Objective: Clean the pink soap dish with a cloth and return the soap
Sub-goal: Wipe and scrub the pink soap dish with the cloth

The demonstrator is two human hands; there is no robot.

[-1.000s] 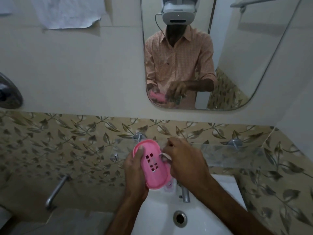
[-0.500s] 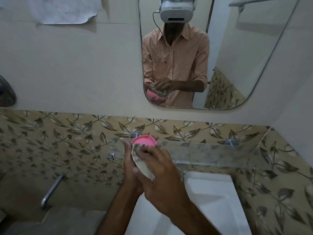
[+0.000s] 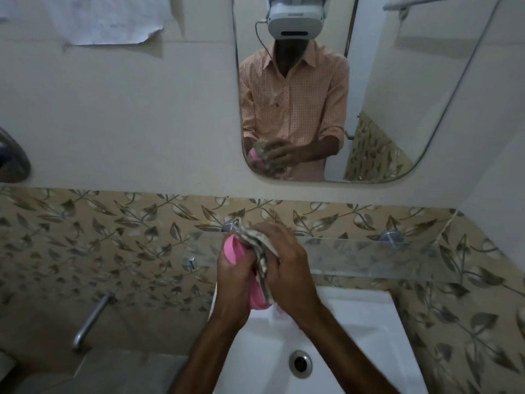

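I see both hands raised above white sink (image 3: 369, 331), in front of glass shelf (image 3: 383, 254). Left hand (image 3: 233, 282) grips pink soap dish (image 3: 235, 250) from left, fingers curled round its edge. Dish stands near upright, slightly tilted: smooth glossy pink plastic, top and bottom ends showing, middle covered. Right hand (image 3: 292, 271) clutches bunched grey patterned cloth (image 3: 257, 240), pressing it against dish; cloth tail hangs between hands. Cloth probably on dish's inner face, but hands hide it.

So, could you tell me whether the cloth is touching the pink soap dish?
Touching: the head view shows the cloth pressed against the pink soap dish.
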